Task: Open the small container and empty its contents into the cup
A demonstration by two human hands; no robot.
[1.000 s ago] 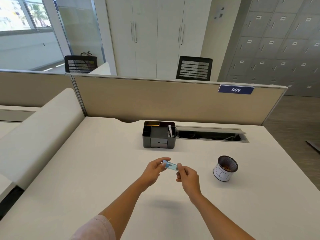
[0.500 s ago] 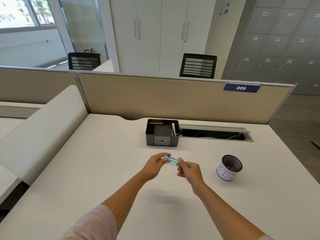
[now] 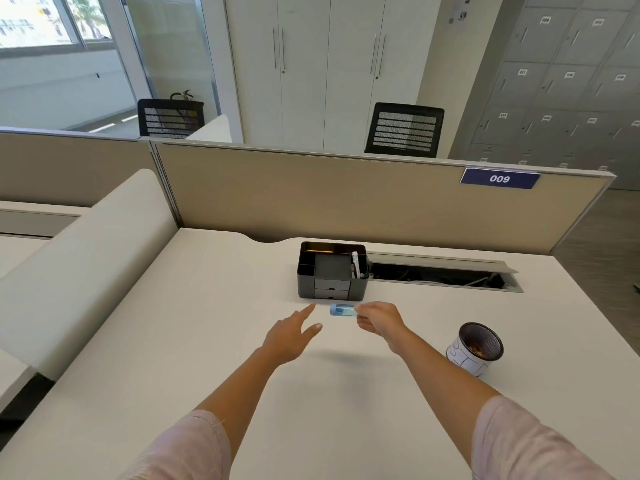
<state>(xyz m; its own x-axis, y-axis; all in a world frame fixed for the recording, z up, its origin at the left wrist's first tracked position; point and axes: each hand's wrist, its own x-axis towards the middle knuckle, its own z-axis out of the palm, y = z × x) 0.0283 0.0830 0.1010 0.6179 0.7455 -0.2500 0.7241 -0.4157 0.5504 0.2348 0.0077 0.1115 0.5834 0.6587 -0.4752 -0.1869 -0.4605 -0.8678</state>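
Observation:
A small blue translucent container (image 3: 341, 310) is held sideways above the white desk (image 3: 194, 334), pinched at its right end by my right hand (image 3: 379, 320). My left hand (image 3: 294, 332) hovers just left of it with fingers spread and holds nothing. A white cup (image 3: 465, 358) with dark markings and a dark inside stands on the desk to the right of my right hand, with something brownish at its bottom. I cannot tell whether the container's lid is on.
A black desk organizer (image 3: 332, 271) with small drawers sits just behind the hands. An open cable tray slot (image 3: 443, 277) runs along the back right of the desk. A beige partition (image 3: 346, 202) bounds the far edge, and a padded divider (image 3: 79, 261) the left.
My left hand has let go of the container and drawn back to the left, fingers spread. My right hand keeps the container. The camera has moved closer to the desk.

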